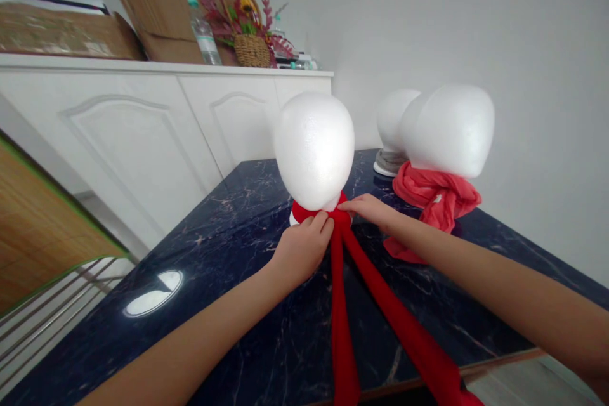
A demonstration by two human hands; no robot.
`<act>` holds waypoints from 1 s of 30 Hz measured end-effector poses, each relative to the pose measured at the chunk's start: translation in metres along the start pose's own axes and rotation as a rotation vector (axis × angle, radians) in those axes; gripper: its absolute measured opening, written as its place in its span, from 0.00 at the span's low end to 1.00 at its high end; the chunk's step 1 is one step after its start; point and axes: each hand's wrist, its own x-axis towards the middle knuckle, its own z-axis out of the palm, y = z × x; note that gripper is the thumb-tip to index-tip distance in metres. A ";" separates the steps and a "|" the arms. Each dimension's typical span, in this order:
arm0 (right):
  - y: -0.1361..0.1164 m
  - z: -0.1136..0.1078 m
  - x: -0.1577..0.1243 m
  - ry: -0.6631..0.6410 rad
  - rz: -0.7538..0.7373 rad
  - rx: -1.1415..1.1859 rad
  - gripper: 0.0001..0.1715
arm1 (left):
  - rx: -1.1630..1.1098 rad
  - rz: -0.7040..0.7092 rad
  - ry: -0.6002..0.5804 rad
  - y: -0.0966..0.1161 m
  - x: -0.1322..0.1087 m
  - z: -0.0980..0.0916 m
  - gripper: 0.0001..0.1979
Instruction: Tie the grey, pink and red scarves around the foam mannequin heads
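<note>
A red scarf (340, 219) is wrapped around the base of a white foam head (314, 151), which stands on a dark marble counter (238, 216), and its two long ends are laid down over the counter's edge. The left hand (304, 250) is curled closed, pinching the scarf at the front of the neck. The right hand (366, 209) is held almost flat, with its fingertips touching the same spot; whether it has hold cannot be told. Behind stand two more foam heads (447, 130), the nearer one wrapped in a coral scarf (438, 193). A white cabinet (128, 139) is seen at left, topped by a wicker basket (252, 51).
</note>
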 end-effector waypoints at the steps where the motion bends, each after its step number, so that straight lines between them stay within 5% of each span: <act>1: -0.001 0.001 0.000 -0.003 0.012 0.023 0.17 | 0.018 0.011 0.010 0.001 0.001 0.001 0.14; 11: -0.004 0.002 -0.001 0.054 0.039 0.084 0.09 | 0.062 0.131 0.025 -0.001 0.006 0.009 0.11; 18: -0.004 -0.010 0.018 0.175 0.015 -0.094 0.12 | -0.093 0.036 -0.091 -0.008 0.003 0.001 0.11; 26: -0.005 -0.046 0.055 0.322 0.038 -0.365 0.14 | -0.538 0.165 -0.335 -0.050 -0.011 -0.020 0.09; 30: -0.002 -0.046 0.060 0.269 0.023 -0.474 0.15 | -0.609 0.104 -0.370 -0.067 -0.016 -0.022 0.09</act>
